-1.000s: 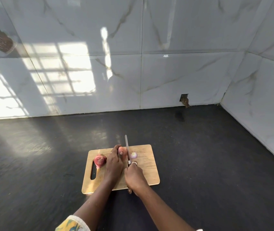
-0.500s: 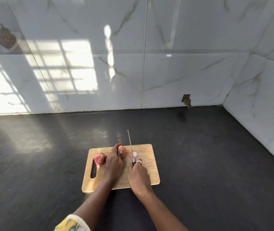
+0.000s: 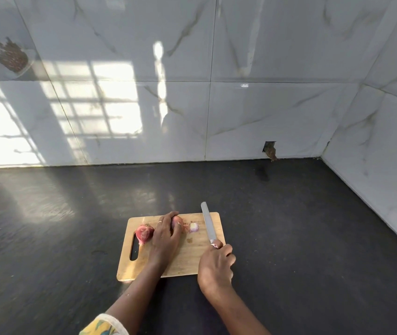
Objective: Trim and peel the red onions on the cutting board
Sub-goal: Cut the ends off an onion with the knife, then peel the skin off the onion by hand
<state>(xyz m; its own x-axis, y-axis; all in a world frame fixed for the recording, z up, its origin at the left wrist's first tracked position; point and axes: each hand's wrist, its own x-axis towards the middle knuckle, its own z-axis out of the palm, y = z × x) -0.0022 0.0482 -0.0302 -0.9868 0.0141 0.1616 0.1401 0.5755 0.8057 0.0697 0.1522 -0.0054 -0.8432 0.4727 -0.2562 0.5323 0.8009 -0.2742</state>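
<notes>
Holding red onion (image 3: 176,222) on cutting board (image 3: 192,259) under curled fingers of left hand (image 3: 166,234). Gripping knife (image 3: 209,222) handle in right hand (image 3: 216,264), fist closed; pulling blade away to right since moment ago. Leaving cut-off end (image 3: 193,227) beside onion, so one end likely trimmed. Keeping second onion (image 3: 144,233) untouched at left.

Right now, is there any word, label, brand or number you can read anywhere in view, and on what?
Nothing legible in this view.
small white tag on the wall tile: too small and blurred to read.
knife and cutting board: no markings visible.
</notes>
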